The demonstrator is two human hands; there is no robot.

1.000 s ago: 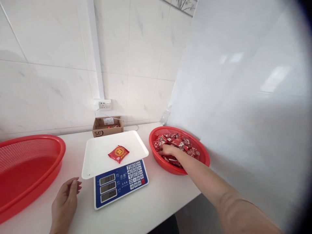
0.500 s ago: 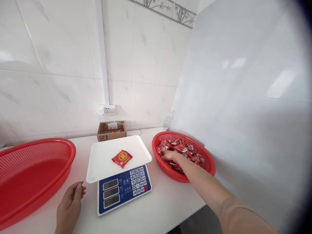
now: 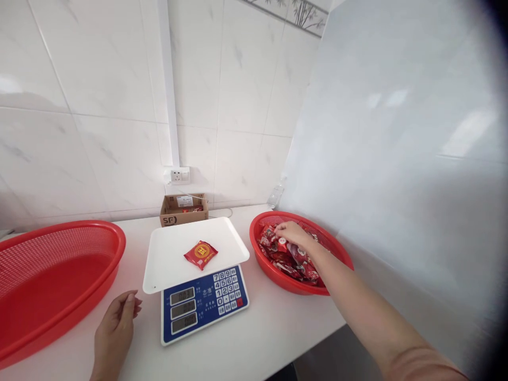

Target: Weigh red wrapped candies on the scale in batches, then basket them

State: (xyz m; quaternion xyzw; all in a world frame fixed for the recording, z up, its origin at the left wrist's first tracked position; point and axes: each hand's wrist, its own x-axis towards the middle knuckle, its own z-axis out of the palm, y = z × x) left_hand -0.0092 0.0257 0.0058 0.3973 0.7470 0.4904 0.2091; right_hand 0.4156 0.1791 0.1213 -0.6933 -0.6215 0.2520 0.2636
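My right hand (image 3: 292, 234) reaches into the red basket on the right (image 3: 260, 259). Its fingers are bent together over the heap, closed on a small red packet (image 3: 282, 243) with a round white mark, partly hidden under the hand. Several red wrapped packets (image 3: 286, 259) fill that basket. A weighing scale (image 3: 204, 306) with a blue keypad panel stands in the middle, and on its white tray (image 3: 166, 264) lies a red packet with a gold emblem (image 3: 201, 254). My left hand (image 3: 114, 334), left of the scale, has curled fingers with the thumb against them and nothing visible in it.
A larger red basket (image 3: 59, 323) stands on the left side of the white table (image 3: 270, 328). Behind the scale is a cardboard box (image 3: 183, 217) with a few red items inside. A clear plastic bottle (image 3: 275, 196) sits by the wall corner, near a wall socket (image 3: 177, 175).
My right hand has risen a little and shifted right within the basket, and packets beneath it have been disturbed. The left hand stays beside the scale. The view has tilted slightly.
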